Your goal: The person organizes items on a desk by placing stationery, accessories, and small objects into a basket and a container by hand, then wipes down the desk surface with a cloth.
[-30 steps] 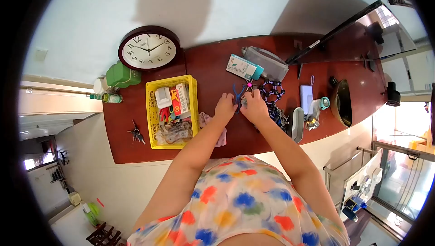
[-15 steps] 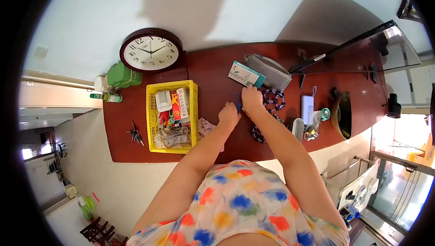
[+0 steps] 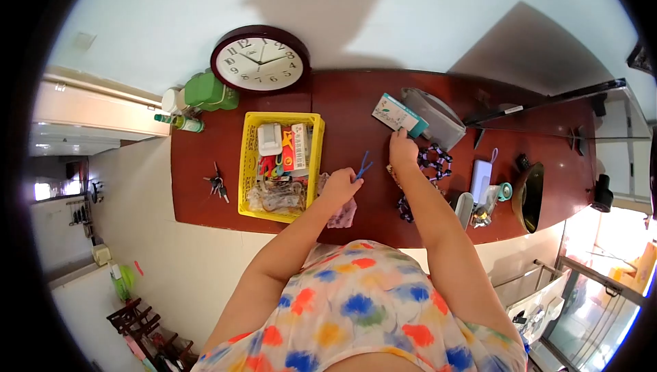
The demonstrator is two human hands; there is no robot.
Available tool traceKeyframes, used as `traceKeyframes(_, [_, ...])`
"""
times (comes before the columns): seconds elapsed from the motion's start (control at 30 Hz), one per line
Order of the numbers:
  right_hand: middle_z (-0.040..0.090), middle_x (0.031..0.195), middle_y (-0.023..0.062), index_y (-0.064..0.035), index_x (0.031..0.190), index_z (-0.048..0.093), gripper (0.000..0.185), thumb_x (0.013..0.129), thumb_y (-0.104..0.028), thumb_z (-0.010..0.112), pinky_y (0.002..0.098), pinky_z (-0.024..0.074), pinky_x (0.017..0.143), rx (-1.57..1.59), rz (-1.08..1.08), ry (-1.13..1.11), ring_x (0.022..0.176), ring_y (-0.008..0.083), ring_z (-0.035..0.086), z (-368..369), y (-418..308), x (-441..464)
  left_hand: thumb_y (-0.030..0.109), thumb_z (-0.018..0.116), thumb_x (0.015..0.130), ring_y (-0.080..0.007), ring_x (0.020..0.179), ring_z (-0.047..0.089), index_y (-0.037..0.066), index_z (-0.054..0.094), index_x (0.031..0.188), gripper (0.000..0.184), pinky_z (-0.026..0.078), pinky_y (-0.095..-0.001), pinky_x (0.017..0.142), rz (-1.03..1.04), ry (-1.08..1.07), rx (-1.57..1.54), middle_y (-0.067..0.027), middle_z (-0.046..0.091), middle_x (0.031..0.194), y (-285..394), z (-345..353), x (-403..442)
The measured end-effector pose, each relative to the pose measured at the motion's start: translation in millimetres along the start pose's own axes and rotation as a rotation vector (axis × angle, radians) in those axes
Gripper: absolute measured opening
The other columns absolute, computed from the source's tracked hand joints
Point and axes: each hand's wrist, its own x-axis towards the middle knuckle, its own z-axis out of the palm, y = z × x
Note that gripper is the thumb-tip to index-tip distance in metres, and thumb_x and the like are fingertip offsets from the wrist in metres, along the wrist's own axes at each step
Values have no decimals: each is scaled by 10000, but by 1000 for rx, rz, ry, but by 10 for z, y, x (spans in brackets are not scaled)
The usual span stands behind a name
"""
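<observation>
A thin blue V-shaped thing [image 3: 363, 165], which looks like a pair of tweezers, sticks out of my left hand [image 3: 343, 187], closed around its lower end with the two prongs spread upward. Beside that hand, a pink patterned cloth [image 3: 343, 215] lies partly under my wrist. My right hand [image 3: 404, 151] has its fingers drawn together at the near edge of a white and teal box [image 3: 398, 114]. Whatever those fingers hold, if anything, is hidden. Close to the right wrist lies a dark beaded, ring-linked object [image 3: 436, 161], partly covered by my forearm.
A yellow basket [image 3: 245, 167] of small items stands left, with keys [image 3: 217, 184] beyond it. At the back are a clock [image 3: 260, 64], green containers [image 3: 209, 91] and a grey pouch [image 3: 438, 117]. To the right lie a power bank [image 3: 481, 179], tape roll [image 3: 505, 191] and bowl [image 3: 528, 194].
My hands have moved apart. The left hand has drawn left and nearer my body with the blue V-shaped thing, while the right stays near the box. The whole view has shifted.
</observation>
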Motion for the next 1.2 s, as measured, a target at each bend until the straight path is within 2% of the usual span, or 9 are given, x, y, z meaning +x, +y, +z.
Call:
traceKeyframes(0.23, [495, 1133, 145, -54, 1036, 537, 292, 784, -158, 643, 412, 541, 734, 42, -61, 13, 908, 317, 631, -149, -147, -20, 292, 650, 872, -215, 588, 548, 6, 587, 801, 302, 449, -361, 581, 10, 75, -153, -111, 579, 655, -13, -283, -211])
traceKeyframes(0.37, [491, 1088, 157, -72, 965, 520, 245, 755, -136, 629, 423, 537, 685, 275, -127, 185, 818, 339, 629, -356, -343, -132, 283, 570, 918, -266, 655, 592, 1, 581, 877, 285, 453, -366, 609, -50, 75, -279, -155, 603, 710, -87, -630, -356])
traceKeyframes(0.5, [489, 1026, 137, -82, 950, 530, 254, 724, -129, 638, 441, 508, 656, 516, -180, 282, 798, 356, 599, -619, -615, -452, 271, 511, 951, -285, 671, 603, 20, 575, 929, 260, 456, -385, 627, 36, 339, -224, -141, 604, 731, -509, -1022, -548])
traceKeyframes(0.6, [499, 1010, 120, -86, 935, 542, 239, 720, -121, 641, 430, 507, 668, 611, -210, 287, 812, 347, 599, -785, -915, -755, 242, 522, 944, -290, 703, 617, 33, 594, 989, 226, 473, -388, 656, -105, 293, -143, -144, 622, 775, -804, -1490, -747])
traceKeyframes(0.8, [522, 990, 94, -85, 950, 557, 260, 717, -132, 663, 417, 510, 674, 725, -236, 209, 816, 329, 602, -790, -1469, -1081, 153, 496, 940, -281, 784, 650, 79, 579, 1101, 196, 492, -389, 683, 43, 189, 227, -132, 658, 842, -1178, -1942, -879])
traceKeyframes(0.9, [520, 998, 99, -81, 957, 561, 269, 717, -139, 670, 421, 511, 672, 734, -240, 196, 816, 335, 601, -800, -1721, -1148, 147, 495, 940, -302, 839, 645, 68, 552, 1152, 232, 492, -396, 725, -135, 181, -98, -141, 660, 906, -1271, -1836, -711])
traceKeyframes(1.0, [524, 992, 107, -77, 954, 562, 270, 718, -146, 674, 424, 509, 670, 716, -270, 207, 818, 336, 602, -813, -1918, -1188, 141, 488, 944, -326, 925, 617, 29, 517, 1195, 276, 478, -400, 808, 17, 289, -326, -180, 634, 1007, -1604, -1551, -488])
traceKeyframes(1.03, [527, 989, 111, -78, 951, 568, 270, 714, -149, 678, 425, 511, 673, 714, -271, 199, 819, 333, 605, -847, -1986, -1217, 112, 516, 920, -343, 1032, 565, 3, 513, 1202, 302, 445, -405, 892, 55, 312, -159, -203, 578, 1109, -1590, -1547, -511])
traceKeyframes(1.2, [528, 1012, 114, -86, 975, 574, 282, 718, -153, 670, 419, 522, 695, 584, -386, 132, 829, 323, 617, -843, -2320, -1208, 71, 571, 860, -357, 1101, 508, 17, 554, 1157, 302, 418, -409, 942, 230, 421, 19, -181, 528, 1172, -1618, -1573, -747])
